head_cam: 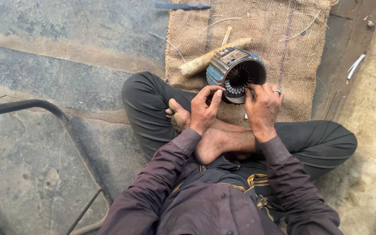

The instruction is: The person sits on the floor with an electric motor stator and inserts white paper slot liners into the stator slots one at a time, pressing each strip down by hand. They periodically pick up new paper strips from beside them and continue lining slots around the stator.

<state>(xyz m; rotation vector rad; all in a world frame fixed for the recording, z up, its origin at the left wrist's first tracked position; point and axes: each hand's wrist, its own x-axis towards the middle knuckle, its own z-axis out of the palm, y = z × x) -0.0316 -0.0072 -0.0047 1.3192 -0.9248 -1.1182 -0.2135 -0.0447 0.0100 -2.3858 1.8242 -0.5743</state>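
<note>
The blue finned motor housing [236,72] lay on its side on the burlap sack [283,39], its open end turned toward the person and its long axis running away from them and slightly to the left, so that the toothed slots of the bore faced the camera. It sat just beyond the crossed bare feet, with a pale wooden stick [214,56] touching its far left side. The left hand [203,109] was raised from a bent wrist, fingers curled and pinching at the lower left rim of the opening. The right hand [262,106], a ring on one finger, gripped the lower right rim with curled fingers. The person sat cross-legged on a stained, cracked concrete floor [44,87]. A dark metal blade [181,6] lay at the sack's far edge, and a curved black metal tube [44,106] crossed the floor at left.
</note>
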